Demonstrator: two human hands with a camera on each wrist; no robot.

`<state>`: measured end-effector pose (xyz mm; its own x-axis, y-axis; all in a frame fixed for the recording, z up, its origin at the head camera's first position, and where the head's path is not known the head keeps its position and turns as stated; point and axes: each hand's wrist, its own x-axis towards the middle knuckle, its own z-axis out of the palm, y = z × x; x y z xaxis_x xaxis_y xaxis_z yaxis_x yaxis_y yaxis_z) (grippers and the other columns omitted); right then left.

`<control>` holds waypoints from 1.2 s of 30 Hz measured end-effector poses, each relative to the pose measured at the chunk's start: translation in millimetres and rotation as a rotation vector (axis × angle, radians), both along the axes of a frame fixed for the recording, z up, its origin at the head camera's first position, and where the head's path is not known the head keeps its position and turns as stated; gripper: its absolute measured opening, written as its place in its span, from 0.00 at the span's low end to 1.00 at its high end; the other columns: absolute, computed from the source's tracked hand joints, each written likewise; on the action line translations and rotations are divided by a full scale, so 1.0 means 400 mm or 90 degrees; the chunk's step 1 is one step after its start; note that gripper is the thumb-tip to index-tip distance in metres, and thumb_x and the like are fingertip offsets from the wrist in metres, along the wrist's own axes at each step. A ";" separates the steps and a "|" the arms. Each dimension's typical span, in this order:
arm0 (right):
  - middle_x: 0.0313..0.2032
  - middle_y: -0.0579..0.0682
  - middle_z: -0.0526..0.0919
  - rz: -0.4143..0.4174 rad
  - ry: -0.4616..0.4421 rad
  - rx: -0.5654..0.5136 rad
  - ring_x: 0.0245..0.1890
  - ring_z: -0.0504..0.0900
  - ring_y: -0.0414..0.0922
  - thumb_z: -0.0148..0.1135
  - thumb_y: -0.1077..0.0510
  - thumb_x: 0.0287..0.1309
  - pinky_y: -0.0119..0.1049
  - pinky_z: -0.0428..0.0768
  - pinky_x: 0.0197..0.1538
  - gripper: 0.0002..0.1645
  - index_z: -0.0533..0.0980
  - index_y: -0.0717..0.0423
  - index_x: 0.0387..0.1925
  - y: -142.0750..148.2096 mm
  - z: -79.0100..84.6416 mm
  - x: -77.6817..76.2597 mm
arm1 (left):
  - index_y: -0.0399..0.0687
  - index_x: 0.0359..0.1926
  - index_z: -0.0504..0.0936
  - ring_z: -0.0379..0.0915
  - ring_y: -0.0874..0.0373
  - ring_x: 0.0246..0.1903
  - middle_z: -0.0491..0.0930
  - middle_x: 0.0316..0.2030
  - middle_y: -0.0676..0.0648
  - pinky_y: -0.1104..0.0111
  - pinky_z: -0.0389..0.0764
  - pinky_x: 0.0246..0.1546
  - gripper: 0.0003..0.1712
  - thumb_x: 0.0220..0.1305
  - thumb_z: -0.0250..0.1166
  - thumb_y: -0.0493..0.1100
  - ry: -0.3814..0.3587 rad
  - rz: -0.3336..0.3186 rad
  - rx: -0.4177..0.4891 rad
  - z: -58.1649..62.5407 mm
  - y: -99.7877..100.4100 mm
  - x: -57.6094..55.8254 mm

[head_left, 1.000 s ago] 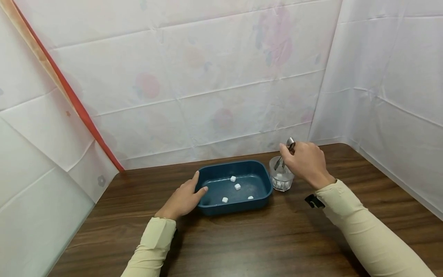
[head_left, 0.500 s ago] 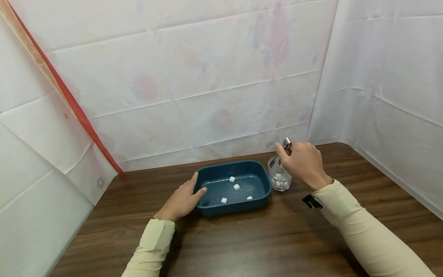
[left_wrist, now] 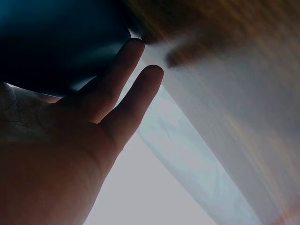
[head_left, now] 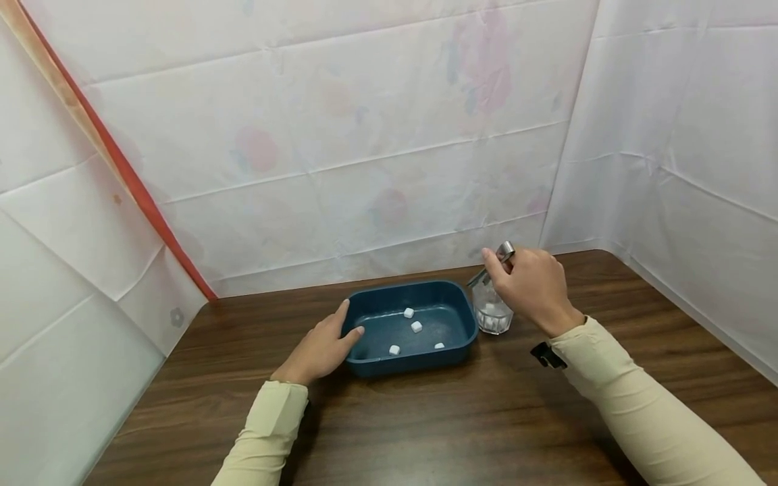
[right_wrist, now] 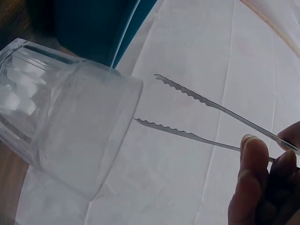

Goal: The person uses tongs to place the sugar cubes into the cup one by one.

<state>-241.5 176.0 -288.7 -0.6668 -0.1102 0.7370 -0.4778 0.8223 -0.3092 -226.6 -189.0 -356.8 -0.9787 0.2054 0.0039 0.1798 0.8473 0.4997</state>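
White cubes [head_left: 416,327] kinda scattered in a blue tray [head_left: 407,366], straight-fingered left hand [head_left: 319,347] touching its end, more cubes in the glass [right_wrist: 89,126] alongside, right hand [head_left: 535,283] pinching spread tongs [head_left: 506,251] near the rim, pale sheet [head_left: 389,135] behind

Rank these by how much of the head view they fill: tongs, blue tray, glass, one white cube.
1. Blue tray
2. Glass
3. Tongs, judged by what shows; the right hand hides part
4. White cube; those in the tray look about alike

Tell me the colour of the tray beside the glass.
The tray is dark teal blue, shown best in the head view.
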 end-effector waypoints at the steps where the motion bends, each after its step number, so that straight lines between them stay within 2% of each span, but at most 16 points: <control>1: 0.10 0.43 0.59 0.001 0.003 -0.001 0.10 0.60 0.43 0.58 0.47 0.69 0.37 0.57 0.15 0.33 0.61 0.48 0.08 -0.003 -0.001 0.000 | 0.45 0.80 0.44 0.52 0.39 0.73 0.54 0.76 0.38 0.42 0.58 0.69 0.45 0.76 0.52 0.60 -0.001 -0.001 0.002 0.001 0.000 0.001; 8: 0.11 0.44 0.57 0.025 0.010 -0.005 0.11 0.59 0.43 0.57 0.47 0.70 0.37 0.55 0.15 0.34 0.59 0.47 0.08 -0.015 -0.009 0.000 | 0.45 0.80 0.44 0.53 0.38 0.73 0.55 0.75 0.36 0.41 0.59 0.68 0.45 0.75 0.52 0.60 0.003 -0.003 0.003 0.013 0.006 0.002; 15: 0.10 0.42 0.58 0.059 0.028 0.021 0.11 0.58 0.41 0.60 0.47 0.68 0.37 0.56 0.15 0.33 0.61 0.47 0.08 -0.030 -0.034 -0.007 | 0.45 0.80 0.44 0.53 0.38 0.73 0.56 0.75 0.35 0.42 0.59 0.68 0.45 0.75 0.52 0.59 -0.002 0.002 0.002 0.018 0.014 0.003; 23: 0.10 0.41 0.61 0.077 0.005 0.030 0.13 0.62 0.42 0.61 0.46 0.67 0.37 0.59 0.17 0.32 0.63 0.46 0.09 -0.044 -0.057 -0.001 | 0.45 0.80 0.44 0.53 0.38 0.73 0.56 0.75 0.35 0.41 0.59 0.68 0.45 0.75 0.52 0.60 -0.013 0.003 0.004 0.016 0.013 0.010; 29: 0.10 0.41 0.60 0.075 0.011 0.030 0.13 0.62 0.42 0.62 0.47 0.67 0.37 0.59 0.17 0.32 0.63 0.46 0.09 -0.046 -0.060 -0.002 | 0.45 0.80 0.44 0.53 0.38 0.73 0.56 0.75 0.36 0.42 0.59 0.68 0.45 0.75 0.52 0.60 -0.011 0.006 0.004 0.015 0.010 0.009; 36: 0.10 0.41 0.61 0.087 -0.018 0.050 0.12 0.62 0.41 0.60 0.44 0.69 0.37 0.60 0.17 0.32 0.63 0.46 0.10 -0.048 -0.063 -0.004 | 0.44 0.80 0.44 0.52 0.37 0.73 0.55 0.75 0.35 0.42 0.58 0.68 0.45 0.76 0.52 0.59 0.003 0.003 0.003 0.009 0.010 0.013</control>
<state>-243.3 156.7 -313.8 -0.6616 -0.2582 0.7040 -0.5795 0.7719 -0.2616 -221.5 -184.9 -353.2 -0.9796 0.2006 0.0091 0.1779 0.8458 0.5030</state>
